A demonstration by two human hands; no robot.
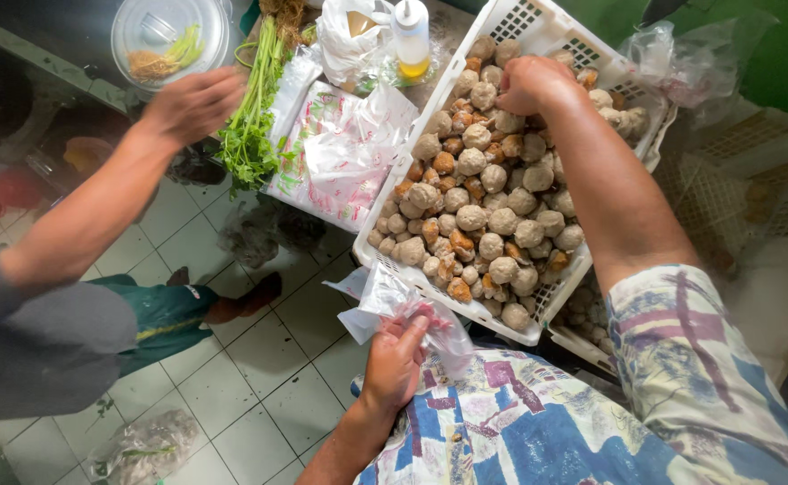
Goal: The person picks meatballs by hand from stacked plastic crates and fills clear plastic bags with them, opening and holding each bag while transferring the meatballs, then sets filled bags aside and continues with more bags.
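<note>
Nearest, the left hand [394,359] pinches a thin clear plastic bag [394,301], mouth up-left, beside the long white slatted basket [537,27] running diagonally, where the right hand [528,85] curls closed over round beige meatballs [493,216].

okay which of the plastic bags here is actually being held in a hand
The small clear bag below the white basket; the left hand holds it. The other bags lie untouched.
</note>
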